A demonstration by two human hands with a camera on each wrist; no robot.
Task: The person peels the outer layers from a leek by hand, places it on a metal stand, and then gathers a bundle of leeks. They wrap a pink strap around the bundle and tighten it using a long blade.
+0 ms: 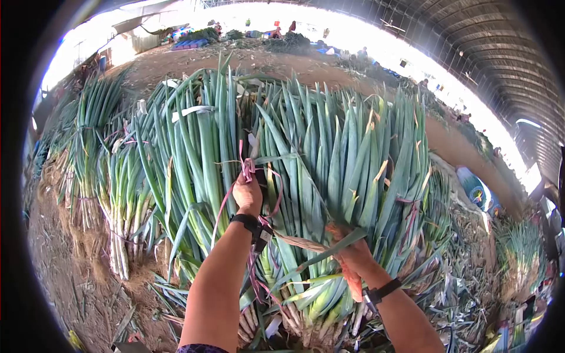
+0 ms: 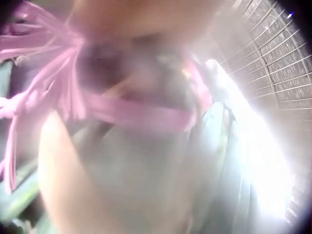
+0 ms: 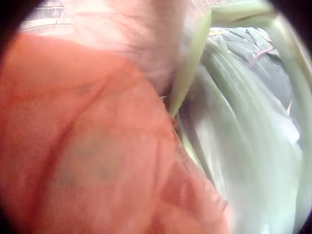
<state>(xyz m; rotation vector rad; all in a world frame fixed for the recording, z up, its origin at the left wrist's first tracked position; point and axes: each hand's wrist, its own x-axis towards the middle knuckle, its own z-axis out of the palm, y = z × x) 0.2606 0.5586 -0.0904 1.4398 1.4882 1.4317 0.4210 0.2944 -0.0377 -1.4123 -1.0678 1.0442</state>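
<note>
My left hand (image 1: 248,194) grips pink plastic ties (image 1: 248,167) among the upright leaves of large green onion bundles (image 1: 329,147). Close up in the left wrist view, a blurred pink strip (image 2: 141,114) runs across the fingers, with loose strands fanning out at the left. Lower and to the right, my right hand (image 1: 356,259) holds loose green onion leaves (image 1: 321,257), one bent across the bundle front. Orange cloth (image 1: 352,284) hangs at this hand and fills much of the right wrist view, beside broad pale green leaves (image 3: 243,126). The right fingertips are largely hidden.
Smaller tied green onion bundles (image 1: 126,194) with roots stand at the left on bare soil (image 1: 76,294). Leaf scraps (image 1: 453,294) litter the ground at the right, near another bundle (image 1: 521,250). Behind runs a dirt path (image 1: 159,66), with a curved metal roof (image 1: 500,53) above.
</note>
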